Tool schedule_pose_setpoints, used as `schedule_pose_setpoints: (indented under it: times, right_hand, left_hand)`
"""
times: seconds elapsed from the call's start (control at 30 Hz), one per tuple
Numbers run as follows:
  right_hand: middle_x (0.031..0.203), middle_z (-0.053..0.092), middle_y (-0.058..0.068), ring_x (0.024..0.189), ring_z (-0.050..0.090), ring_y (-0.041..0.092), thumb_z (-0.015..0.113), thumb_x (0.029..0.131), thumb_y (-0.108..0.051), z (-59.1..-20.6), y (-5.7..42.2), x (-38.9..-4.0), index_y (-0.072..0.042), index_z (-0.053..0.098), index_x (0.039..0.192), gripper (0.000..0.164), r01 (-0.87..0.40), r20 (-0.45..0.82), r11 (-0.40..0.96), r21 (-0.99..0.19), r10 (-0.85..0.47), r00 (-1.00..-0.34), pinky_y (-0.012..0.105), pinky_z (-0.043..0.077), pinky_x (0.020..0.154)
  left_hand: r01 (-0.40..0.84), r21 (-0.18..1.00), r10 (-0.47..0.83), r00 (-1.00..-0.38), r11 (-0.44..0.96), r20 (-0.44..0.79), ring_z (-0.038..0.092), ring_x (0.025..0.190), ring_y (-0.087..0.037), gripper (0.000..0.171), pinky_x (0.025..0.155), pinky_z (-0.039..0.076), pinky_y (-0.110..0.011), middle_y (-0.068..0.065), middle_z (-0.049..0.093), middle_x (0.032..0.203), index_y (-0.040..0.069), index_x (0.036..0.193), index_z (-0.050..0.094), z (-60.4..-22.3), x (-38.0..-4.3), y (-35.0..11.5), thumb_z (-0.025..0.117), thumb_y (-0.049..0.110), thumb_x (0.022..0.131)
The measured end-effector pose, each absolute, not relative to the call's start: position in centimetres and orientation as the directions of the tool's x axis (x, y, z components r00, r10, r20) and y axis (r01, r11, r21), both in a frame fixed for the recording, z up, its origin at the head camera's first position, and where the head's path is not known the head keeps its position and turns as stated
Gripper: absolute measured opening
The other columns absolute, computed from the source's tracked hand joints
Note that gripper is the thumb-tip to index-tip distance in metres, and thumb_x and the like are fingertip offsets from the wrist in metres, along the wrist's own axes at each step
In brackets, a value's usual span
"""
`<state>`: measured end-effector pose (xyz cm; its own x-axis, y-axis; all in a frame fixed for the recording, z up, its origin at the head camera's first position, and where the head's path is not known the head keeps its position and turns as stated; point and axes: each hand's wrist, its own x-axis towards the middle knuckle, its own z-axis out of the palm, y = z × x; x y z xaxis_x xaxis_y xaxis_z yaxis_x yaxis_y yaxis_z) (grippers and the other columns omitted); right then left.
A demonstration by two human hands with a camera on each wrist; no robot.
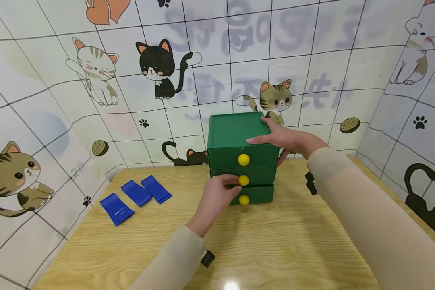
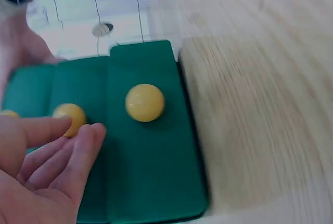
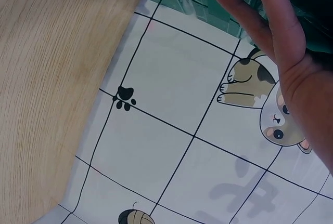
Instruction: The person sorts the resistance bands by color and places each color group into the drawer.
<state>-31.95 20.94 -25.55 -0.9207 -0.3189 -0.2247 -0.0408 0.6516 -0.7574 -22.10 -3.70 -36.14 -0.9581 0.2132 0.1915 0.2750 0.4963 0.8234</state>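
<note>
A green drawer cabinet point(image 1: 239, 131) stands on the table with three stacked drawers. Round yellow knobs mark the top drawer point(image 1: 222, 158), the middle drawer point(image 1: 261, 176) and the bottom drawer point(image 1: 262, 194). With thumb and fingers, my left hand point(image 1: 221, 191) pinches the middle yellow knob point(image 2: 72, 119), which is partly covered in the left wrist view. My right hand point(image 1: 284, 139) rests over the cabinet's upper right edge, some fingers spread on top and others against the side. Seen from the right wrist, extended fingers point(image 3: 283, 24) touch the green side.
Flat blue packets point(image 1: 117, 209) lie on the wooden table point(image 1: 159, 249), left of the cabinet. A cat-patterned tile-print sheet point(image 1: 210, 52) covers the walls close behind and on both sides.
</note>
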Motion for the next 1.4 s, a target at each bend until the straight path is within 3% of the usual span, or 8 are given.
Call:
schedule_pose_setpoints:
  times: [0.17, 0.37, 0.53, 0.63, 0.97, 1.2, 1.4]
  right_hand:
    - [0.180, -0.014, 0.014, 0.158, 0.030, 0.049, 0.073, 0.089, -0.072, -25.6, 20.8, -32.0, -0.041, -0.020, 0.167, 0.125, -0.035, -0.228, 0.647, -0.762, -0.319, -0.920, 0.052, 0.066, 0.076]
    - [0.179, -0.016, 0.013, 0.160, 0.027, 0.048, 0.072, 0.090, -0.072, -25.5, 21.0, -32.0, -0.040, -0.021, 0.167, 0.125, -0.030, -0.246, 0.649, -0.760, -0.330, -0.912, 0.053, 0.066, 0.077]
    - [0.180, -0.012, 0.015, 0.156, 0.035, 0.049, 0.071, 0.091, -0.072, -25.2, 21.0, -32.1, -0.040, -0.021, 0.167, 0.124, -0.040, -0.228, 0.648, -0.761, -0.324, -0.918, 0.052, 0.066, 0.077]
    - [0.180, -0.013, 0.014, 0.158, 0.029, 0.048, 0.072, 0.091, -0.071, -25.4, 20.9, -32.1, -0.041, -0.020, 0.167, 0.123, -0.029, -0.236, 0.643, -0.765, -0.322, -0.917, 0.053, 0.066, 0.077]
    - [0.180, -0.013, 0.014, 0.159, 0.030, 0.047, 0.074, 0.087, -0.073, -25.9, 20.4, -31.7, -0.041, -0.020, 0.167, 0.127, -0.015, -0.247, 0.648, -0.762, -0.311, -0.918, 0.052, 0.066, 0.076]
    - [0.180, -0.015, 0.012, 0.160, 0.025, 0.048, 0.074, 0.087, -0.073, -25.5, 20.4, -31.8, -0.040, -0.019, 0.168, 0.127, -0.028, -0.231, 0.650, -0.759, -0.309, -0.923, 0.052, 0.066, 0.075]
    - [0.180, -0.013, 0.013, 0.161, 0.023, 0.047, 0.074, 0.089, -0.072, -25.5, 20.6, -32.1, -0.040, -0.020, 0.167, 0.126, -0.024, -0.232, 0.645, -0.764, -0.308, -0.923, 0.053, 0.066, 0.075]
  left_hand:
    - [0.234, 0.863, 0.140, -0.972, 0.447, 0.191, 0.079, 0.087, -0.020, 0.012, 0.078, 0.065, -0.032, -0.011, 0.082, 0.104, 0.004, 0.108, 0.080, -36.9, -23.6, -3.4, 0.075, 0.008, 0.098]
    - [0.223, 0.824, 0.132, -0.975, 0.522, 0.180, 0.072, 0.077, -0.012, 0.011, 0.068, 0.059, -0.026, -0.008, 0.081, 0.098, 0.005, 0.104, 0.080, -37.7, -23.1, -3.3, 0.078, 0.013, 0.096]
    - [0.277, 0.743, 0.136, -0.960, 0.610, 0.246, 0.074, 0.092, -0.021, 0.014, 0.075, 0.062, -0.032, -0.009, 0.080, 0.108, 0.005, 0.109, 0.081, -37.3, -22.3, -2.7, 0.075, 0.012, 0.099]
    - [0.260, 0.707, 0.151, -0.965, 0.658, 0.214, 0.075, 0.099, -0.023, 0.015, 0.080, 0.063, -0.034, -0.010, 0.080, 0.114, 0.005, 0.110, 0.081, -37.4, -22.3, -2.7, 0.074, 0.011, 0.099]
    - [0.221, 0.763, 0.136, -0.975, 0.607, 0.175, 0.075, 0.078, -0.013, 0.013, 0.070, 0.062, -0.026, -0.009, 0.080, 0.112, 0.006, 0.109, 0.081, -39.2, -22.6, -5.4, 0.072, 0.009, 0.100]
    - [0.345, 0.597, 0.183, -0.931, 0.724, 0.316, 0.071, 0.085, -0.017, 0.012, 0.071, 0.060, -0.028, -0.009, 0.080, 0.111, 0.008, 0.107, 0.082, -39.0, -21.9, -6.5, 0.074, 0.006, 0.098]
    - [0.386, 0.587, 0.237, -0.918, 0.712, 0.317, 0.070, 0.086, -0.018, 0.014, 0.073, 0.060, -0.027, -0.009, 0.078, 0.110, 0.006, 0.110, 0.081, -38.5, -21.8, -5.8, 0.076, 0.005, 0.097]
